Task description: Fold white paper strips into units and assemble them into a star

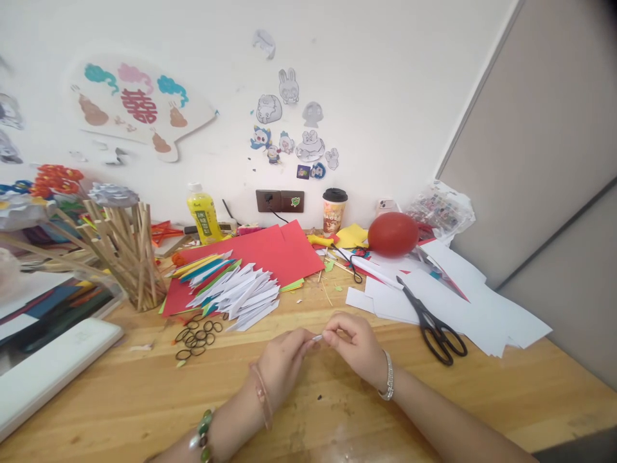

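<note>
Between my two hands, above the wooden table, is a small white folded piece of paper (317,337). My left hand (288,360) pinches its left end, and the fingers of my right hand (354,347) close on the right end. Most of the paper is hidden by my fingertips. Just beyond my left hand lies a pile of folded white paper strips (248,292), with coloured folded strips (205,270) beside it. Several black rubber bands (196,335) are scattered left of my left hand. To the right of my right hand rest black scissors (431,325), partly on white paper.
Red paper sheets (260,247) lie behind the strips. White sheets (482,308) and a red balloon (393,234) are at the right. A lidded cup (334,212) and a yellow bottle (203,215) stand by the wall. Wooden sticks (128,257) and a white case (58,370) occupy the left.
</note>
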Demonstrator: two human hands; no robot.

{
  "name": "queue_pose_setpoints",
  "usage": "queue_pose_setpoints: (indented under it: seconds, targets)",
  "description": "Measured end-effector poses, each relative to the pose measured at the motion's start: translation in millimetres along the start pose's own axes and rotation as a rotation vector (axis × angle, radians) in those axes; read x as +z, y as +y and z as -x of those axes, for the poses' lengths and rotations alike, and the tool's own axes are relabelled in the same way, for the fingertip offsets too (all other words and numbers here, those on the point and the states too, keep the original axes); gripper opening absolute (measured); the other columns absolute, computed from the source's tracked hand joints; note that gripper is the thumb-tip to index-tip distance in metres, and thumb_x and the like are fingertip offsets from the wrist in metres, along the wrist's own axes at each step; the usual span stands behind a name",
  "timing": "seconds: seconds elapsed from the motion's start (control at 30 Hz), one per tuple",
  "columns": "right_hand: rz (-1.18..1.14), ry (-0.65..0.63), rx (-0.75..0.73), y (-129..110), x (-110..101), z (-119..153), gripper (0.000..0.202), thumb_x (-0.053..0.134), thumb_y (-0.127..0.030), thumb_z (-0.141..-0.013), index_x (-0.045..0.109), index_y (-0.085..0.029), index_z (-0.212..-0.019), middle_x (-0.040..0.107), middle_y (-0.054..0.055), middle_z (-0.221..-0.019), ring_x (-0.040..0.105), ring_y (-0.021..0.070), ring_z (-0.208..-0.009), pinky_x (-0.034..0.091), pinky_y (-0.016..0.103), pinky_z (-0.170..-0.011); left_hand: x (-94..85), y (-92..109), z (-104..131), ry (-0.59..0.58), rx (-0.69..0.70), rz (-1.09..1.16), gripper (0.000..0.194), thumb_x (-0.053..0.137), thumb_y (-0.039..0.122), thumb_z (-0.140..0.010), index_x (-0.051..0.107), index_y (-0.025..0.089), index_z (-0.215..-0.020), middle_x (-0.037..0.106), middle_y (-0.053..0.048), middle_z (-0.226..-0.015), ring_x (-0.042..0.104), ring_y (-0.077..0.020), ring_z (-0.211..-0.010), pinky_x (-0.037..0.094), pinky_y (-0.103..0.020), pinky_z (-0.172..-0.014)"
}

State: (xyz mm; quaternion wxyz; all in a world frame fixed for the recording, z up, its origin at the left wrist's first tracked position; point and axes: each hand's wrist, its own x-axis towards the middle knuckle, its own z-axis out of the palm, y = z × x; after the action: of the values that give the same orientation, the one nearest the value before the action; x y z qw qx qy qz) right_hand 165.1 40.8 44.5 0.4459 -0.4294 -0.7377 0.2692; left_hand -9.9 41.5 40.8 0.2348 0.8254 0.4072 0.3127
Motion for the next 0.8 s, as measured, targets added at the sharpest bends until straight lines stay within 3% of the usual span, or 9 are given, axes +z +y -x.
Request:
queue_pose_setpoints:
  seconds: [0.2, 0.27, 0.4, 0.5, 0.63, 0.8]
  targets:
    - [0.218, -0.24, -0.232, 3, -1, -1, 0.023, 0.037, -0.03, -0.088, 0.053, -0.019, -0.077, 0.057, 0.004, -0.072, 0.05, 0.0163, -0.069, 0.039, 0.028, -0.064, -2.6, -11, 0, -0.097, -0.044, 0.001, 0.029, 0.036, 0.034, -0.086, 0.057, 0.019, -0.071, 0.06, 0.001, -0.063, 0.054, -0.011, -0.058, 0.041, -0.019, -0.056]
    - [0.258, -0.239, -0.269, 4, -2, -2, 0.023, 0.037, -0.027, -0.088, 0.052, -0.019, -0.073, 0.055, 0.003, -0.068, 0.048, 0.0161, -0.067, 0.037, 0.028, -0.063, -5.1, -14, -1, -0.094, -0.048, -0.003, 0.027, 0.04, 0.035, -0.085, 0.058, 0.019, -0.072, 0.061, 0.001, -0.064, 0.054, -0.0113, -0.058, 0.041, -0.019, -0.056]
    - [0.243, -0.094, -0.157, 7, -4, -3, 0.023, 0.04, -0.024, -0.086, 0.05, -0.019, -0.066, 0.052, 0.001, -0.062, 0.047, 0.0142, -0.062, 0.037, 0.026, -0.061, -14.6, -17, -6, 0.002, -0.1, -0.029, 0.022, 0.049, 0.037, -0.079, 0.06, 0.019, -0.073, 0.061, 0.002, -0.061, 0.053, -0.0122, -0.056, 0.042, -0.02, -0.056]
    - [0.248, -0.081, -0.107, 8, -5, -2, 0.016, 0.046, -0.027, -0.084, 0.054, -0.019, -0.073, 0.055, 0.001, -0.067, 0.05, 0.0145, -0.066, 0.038, 0.026, -0.063, -18.2, -17, -8, 0.06, -0.095, -0.037, 0.02, 0.05, 0.035, -0.077, 0.061, 0.019, -0.073, 0.061, 0.001, -0.06, 0.053, -0.0124, -0.055, 0.043, -0.021, -0.055]
    - [0.248, -0.184, -0.133, 7, -1, -2, 0.014, 0.053, -0.031, -0.081, 0.057, -0.019, -0.086, 0.06, 0.003, -0.079, 0.053, 0.0165, -0.074, 0.039, 0.027, -0.067, -13.0, -17, -6, 0.003, -0.032, -0.039, 0.021, 0.048, 0.034, -0.079, 0.062, 0.019, -0.072, 0.062, 0.001, -0.061, 0.054, -0.0119, -0.055, 0.043, -0.021, -0.057]
    - [0.229, -0.168, -0.087, 9, 1, -3, 0.02, 0.048, -0.029, -0.084, 0.057, -0.019, -0.069, 0.06, 0.002, -0.065, 0.053, 0.0145, -0.063, 0.039, 0.026, -0.06, -10.6, -15, -6, -0.048, -0.066, -0.02, 0.02, 0.05, 0.034, -0.078, 0.063, 0.019, -0.075, 0.065, 0.0, -0.065, 0.055, -0.0121, -0.057, 0.042, -0.02, -0.056]
